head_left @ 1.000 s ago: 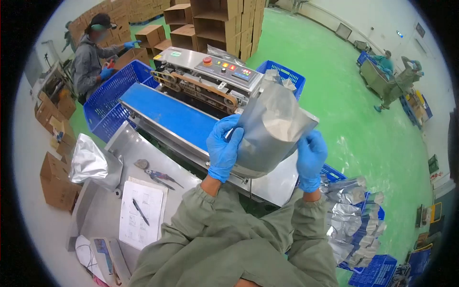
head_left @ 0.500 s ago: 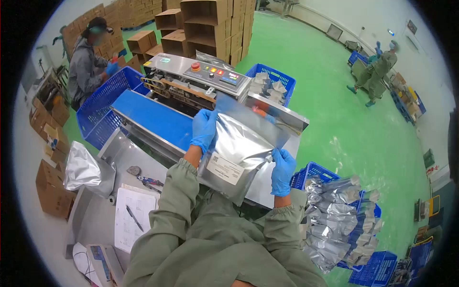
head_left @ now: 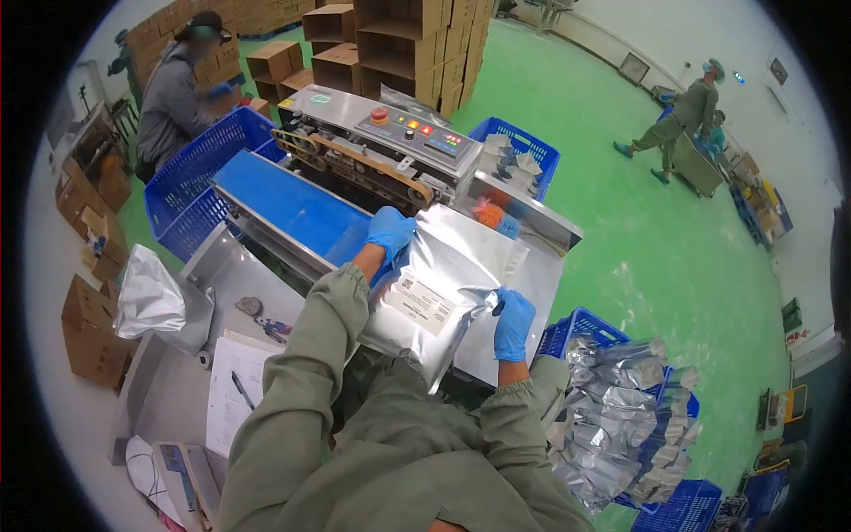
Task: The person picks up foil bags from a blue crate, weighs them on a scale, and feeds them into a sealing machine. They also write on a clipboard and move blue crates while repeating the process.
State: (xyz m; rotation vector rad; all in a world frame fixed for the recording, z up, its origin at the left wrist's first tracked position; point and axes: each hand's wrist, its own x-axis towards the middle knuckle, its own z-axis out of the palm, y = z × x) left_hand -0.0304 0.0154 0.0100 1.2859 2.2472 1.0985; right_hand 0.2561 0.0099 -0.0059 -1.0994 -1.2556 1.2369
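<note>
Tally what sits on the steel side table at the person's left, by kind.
Foil bag: 1
Paper sheet: 1
Pen: 1
Pliers: 1
Total: 4

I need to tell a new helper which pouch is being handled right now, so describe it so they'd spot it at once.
Find the sealing machine with the blue belt. At its near end, the left hand and right hand, both in blue gloves, hold one silver pouch flat. Unlike the pouches heaped in the blue crate, it shows a white label.
</note>
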